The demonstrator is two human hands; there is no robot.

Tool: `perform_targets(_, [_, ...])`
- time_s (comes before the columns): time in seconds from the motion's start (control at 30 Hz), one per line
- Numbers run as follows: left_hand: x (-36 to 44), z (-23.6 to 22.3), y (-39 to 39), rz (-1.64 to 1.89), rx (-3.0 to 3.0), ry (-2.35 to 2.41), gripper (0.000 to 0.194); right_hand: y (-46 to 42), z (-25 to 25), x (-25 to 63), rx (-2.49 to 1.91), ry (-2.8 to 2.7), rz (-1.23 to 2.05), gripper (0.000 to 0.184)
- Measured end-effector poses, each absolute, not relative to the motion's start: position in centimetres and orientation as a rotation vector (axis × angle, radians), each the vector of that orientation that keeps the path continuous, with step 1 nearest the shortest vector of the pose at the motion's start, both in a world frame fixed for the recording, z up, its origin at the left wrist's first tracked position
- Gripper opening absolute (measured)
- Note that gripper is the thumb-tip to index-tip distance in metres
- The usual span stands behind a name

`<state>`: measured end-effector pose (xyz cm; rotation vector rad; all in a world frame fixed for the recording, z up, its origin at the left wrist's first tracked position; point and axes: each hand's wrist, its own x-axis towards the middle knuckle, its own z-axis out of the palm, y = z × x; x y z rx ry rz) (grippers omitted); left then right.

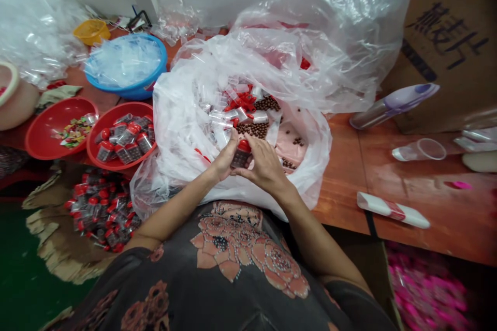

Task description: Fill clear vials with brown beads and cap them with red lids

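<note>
Gripping a red-capped bottle [240, 158] between left hand [227, 159] and right hand [266, 166], fingers closed around it, low over the near edge of a clear plastic bag [186, 155]. Heaping inside the bag: loose bottles [236, 111] and chocolate balls [254, 130]. Sitting just left of the bag, a red bowl [93, 152] of capped bottles, then a second red bowl [41, 137] of candy. Lying below the counter's edge, more bottles [101, 212] on torn cardboard [48, 222]. Stretching open to the right, bare counter [388, 191], with a white tube [392, 209] near its front edge.
</note>
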<state>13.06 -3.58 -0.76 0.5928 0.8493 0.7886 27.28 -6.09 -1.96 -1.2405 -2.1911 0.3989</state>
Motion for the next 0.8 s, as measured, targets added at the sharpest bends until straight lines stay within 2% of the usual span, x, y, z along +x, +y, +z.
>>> perform_targets(0.1, [13.1, -1.1, -3.7, 0.797, 0.587, 0.914, 0.068, -6.5, -1.8, 26.9, -1.278, -2.185, 0.34, 0.091])
perform_targets(0.33, [12.6, -1.4, -3.9, 0.837, 0.588, 0.968, 0.045, -5.8, -1.5, 27.3, -1.224, -2.328, 0.155, 0.066])
perform_targets(0.47, [12.6, -1.5, -4.9, 0.836, 0.626, 1.003, 0.037, -5.6, -2.4, 27.0, -1.098, -2.39, 0.061, 0.065])
perform_targets(0.57, [11.5, -1.2, -5.5, 0.843, 0.742, 1.013, 0.041, -6.0, -3.1, 26.2, -1.045, -2.384, 0.065, 0.07])
perform_targets(0.67, [7.6, -0.1, -4.6, 0.956, 0.964, 1.136, 0.049, -5.8, -3.8, 26.1, -1.138, -2.377, 0.24, 0.076])
perform_targets(0.73, [3.2, 1.2, -3.1, 1.155, 1.11, 1.331, 0.052, -5.1, -4.3, 27.0, -1.334, -2.319, 0.384, 0.063])
perform_targets(0.8, [-2.0, 2.5, -1.4, 1.395, 1.249, 1.572, 0.055, -4.0, -4.9, 28.4, -1.552, -2.249, 0.479, 0.041])
